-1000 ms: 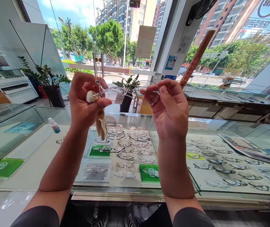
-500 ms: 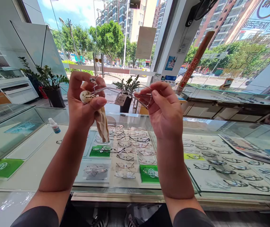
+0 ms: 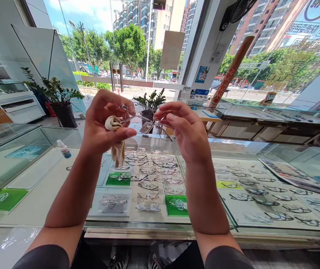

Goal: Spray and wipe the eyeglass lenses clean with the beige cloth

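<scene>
Above the glass counter, a pair of thin metal-framed glasses [image 3: 164, 132] hangs between my two hands, with a small tag on it. My left hand [image 3: 104, 125] is closed round one side of the glasses and also holds a bunched beige cloth [image 3: 118, 154], whose end dangles below the palm. The fingers of my right hand [image 3: 186, 129] are bent round the other side of the frame, near a lens. Fingers partly hide the glasses at both ends.
Rows of glasses [image 3: 148, 186] lie inside the glass counter [image 3: 115, 225]. A small spray bottle [image 3: 64, 149] stands at the left, and a magazine [image 3: 291, 173] lies at the right. Potted plants [image 3: 61, 101] stand beyond the counter.
Both hands have come closer together. The glasses have tilted and turned, with the lens near my right hand now lower. My left hand has moved right with the cloth.
</scene>
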`<state>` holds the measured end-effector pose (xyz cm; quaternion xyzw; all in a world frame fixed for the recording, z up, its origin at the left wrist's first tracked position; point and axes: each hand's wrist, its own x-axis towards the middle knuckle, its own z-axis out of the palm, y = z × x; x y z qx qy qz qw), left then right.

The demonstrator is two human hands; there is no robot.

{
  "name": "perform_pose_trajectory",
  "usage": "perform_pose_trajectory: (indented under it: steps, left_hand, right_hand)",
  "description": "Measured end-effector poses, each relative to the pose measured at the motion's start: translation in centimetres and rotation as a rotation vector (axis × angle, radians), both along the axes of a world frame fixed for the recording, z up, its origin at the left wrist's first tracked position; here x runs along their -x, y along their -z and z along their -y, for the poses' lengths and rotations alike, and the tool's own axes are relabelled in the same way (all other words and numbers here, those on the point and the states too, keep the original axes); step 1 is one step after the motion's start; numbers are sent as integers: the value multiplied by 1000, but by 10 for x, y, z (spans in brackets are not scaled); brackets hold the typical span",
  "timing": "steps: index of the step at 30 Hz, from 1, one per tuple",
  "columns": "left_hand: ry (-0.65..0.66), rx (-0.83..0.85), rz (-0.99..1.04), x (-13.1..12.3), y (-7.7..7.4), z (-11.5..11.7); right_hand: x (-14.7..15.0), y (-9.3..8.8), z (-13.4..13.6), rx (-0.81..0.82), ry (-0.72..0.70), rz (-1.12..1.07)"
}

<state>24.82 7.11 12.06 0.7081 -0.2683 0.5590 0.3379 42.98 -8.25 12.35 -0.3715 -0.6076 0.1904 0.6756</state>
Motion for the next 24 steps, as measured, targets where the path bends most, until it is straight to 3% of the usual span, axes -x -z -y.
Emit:
perform_pose_trajectory:
  steps: [9,17,24]
  left_hand:
    - [93,-55,-106,2,0,7]
    - [70,-35,-139,3,1,5]
    - [73,63,-99,-3,6,7]
  right_hand:
    - [-5,-4,2,98,-192,204]
    - [-5,2,-5,181,-394,128]
    - [-5,7,-12,169,-428,112]
